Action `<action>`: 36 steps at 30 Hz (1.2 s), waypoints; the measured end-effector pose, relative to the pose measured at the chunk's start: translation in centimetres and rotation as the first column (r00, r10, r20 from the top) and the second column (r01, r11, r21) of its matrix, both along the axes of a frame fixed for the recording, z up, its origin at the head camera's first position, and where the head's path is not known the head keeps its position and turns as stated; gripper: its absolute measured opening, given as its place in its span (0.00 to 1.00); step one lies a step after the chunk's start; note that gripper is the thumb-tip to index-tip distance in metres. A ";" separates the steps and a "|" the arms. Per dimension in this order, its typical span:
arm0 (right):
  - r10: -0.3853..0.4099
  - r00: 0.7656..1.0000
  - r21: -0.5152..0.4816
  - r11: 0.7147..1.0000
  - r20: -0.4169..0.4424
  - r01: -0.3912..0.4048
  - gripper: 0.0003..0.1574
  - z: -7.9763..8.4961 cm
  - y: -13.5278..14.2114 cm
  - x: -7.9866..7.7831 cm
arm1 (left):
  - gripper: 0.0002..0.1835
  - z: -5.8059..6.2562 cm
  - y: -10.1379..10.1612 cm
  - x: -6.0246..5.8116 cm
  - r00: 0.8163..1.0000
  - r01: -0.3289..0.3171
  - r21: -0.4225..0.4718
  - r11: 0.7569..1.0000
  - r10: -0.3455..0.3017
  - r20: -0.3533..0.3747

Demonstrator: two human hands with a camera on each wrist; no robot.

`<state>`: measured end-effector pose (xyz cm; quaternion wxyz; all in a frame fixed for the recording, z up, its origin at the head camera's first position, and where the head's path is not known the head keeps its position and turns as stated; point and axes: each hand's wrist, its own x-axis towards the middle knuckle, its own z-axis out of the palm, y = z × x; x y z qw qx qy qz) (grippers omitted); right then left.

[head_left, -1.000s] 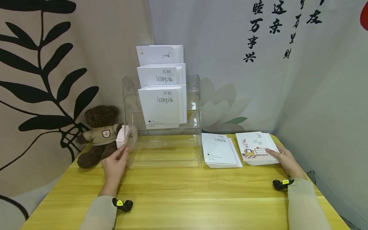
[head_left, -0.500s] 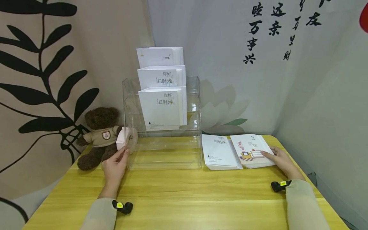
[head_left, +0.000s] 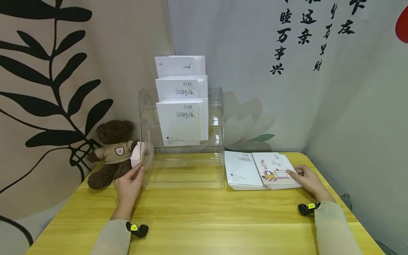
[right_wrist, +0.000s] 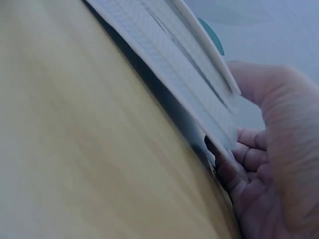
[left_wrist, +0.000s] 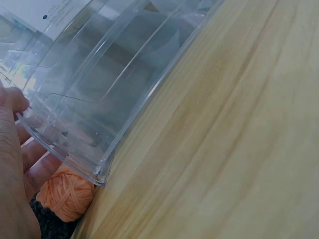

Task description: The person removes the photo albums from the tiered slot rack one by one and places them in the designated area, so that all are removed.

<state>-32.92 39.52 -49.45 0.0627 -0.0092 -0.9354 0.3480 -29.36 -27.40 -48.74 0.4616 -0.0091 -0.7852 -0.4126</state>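
Note:
On the left, my left hand (head_left: 129, 186) pinches the front edge of the side panel of a clear plastic tiered rack (head_left: 181, 184), thumb at the edge and fingers behind it in the left wrist view. Three white notebooks (head_left: 180, 124) with Chinese lettering lean in the rack's upper tiers. At the table's right, my right hand (head_left: 310, 180) grips the right side of a notebook (head_left: 274, 164) with a colourful illustrated cover, thumb on top. In the right wrist view, fingers (right_wrist: 232, 174) lie under its lower edge. Its left side meets another white notebook (head_left: 243, 170) lying flat beside the rack.
A brown teddy bear (head_left: 114, 156) in a beige shirt sits left of the rack, with a pale pink object (head_left: 136, 154) at its arm. An orange yarn ball (left_wrist: 67, 194) shows below the left hand. A printed cloth backdrop (head_left: 239, 42) stands behind the wooden table (head_left: 216, 219).
My right hand has slid the illustrated notebook left, closing the gap to the white notebook beside it. The left hand keeps its hold on the rack. The head view has shifted slightly.

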 end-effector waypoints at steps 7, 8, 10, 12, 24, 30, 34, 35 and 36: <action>-0.028 0.999 0.027 0.999 -0.024 0.029 0.47 -0.2 -0.1 -0.1 | 0.11 0.0 0.0 0.0 0.999 -0.014 0.004 1.000 0.014 0.037; -0.029 0.999 0.028 0.999 -0.026 0.030 0.47 -0.2 -0.2 0.0 | 0.11 0.1 0.0 0.1 0.999 -0.015 0.000 1.000 0.015 0.039; -0.033 0.999 0.030 0.999 -0.028 0.034 0.46 -0.2 -0.2 0.0 | 0.12 0.1 0.0 0.1 0.999 -0.014 -0.002 1.000 0.014 0.042; -0.038 0.999 0.036 0.999 -0.029 0.039 0.46 -0.1 -0.2 0.0 | 0.12 0.2 0.0 0.1 0.999 -0.013 -0.006 1.000 0.014 0.043; -0.032 0.999 0.040 0.999 -0.024 0.033 0.45 -0.1 0.0 0.1 | 0.11 0.2 0.1 -0.3 0.998 -0.033 0.001 0.999 0.033 0.053; -0.034 0.999 0.020 0.999 -0.009 0.034 0.46 -0.1 0.0 0.0 | 0.12 0.1 0.0 -0.3 0.999 -0.028 0.004 1.000 0.028 0.045; -0.034 0.999 0.014 0.999 -0.004 0.034 0.46 0.0 0.0 0.2 | 0.12 0.1 0.0 -0.2 0.998 -0.024 0.019 1.000 0.024 0.050; -0.036 0.999 0.013 0.999 -0.005 0.036 0.46 0.0 0.0 0.2 | 0.11 0.1 0.0 -0.1 0.998 -0.024 0.021 1.000 0.023 0.050; -0.036 0.999 0.011 0.999 -0.005 0.036 0.46 0.0 0.0 0.2 | 0.11 0.1 0.1 -0.1 0.998 -0.026 0.020 0.999 0.025 0.052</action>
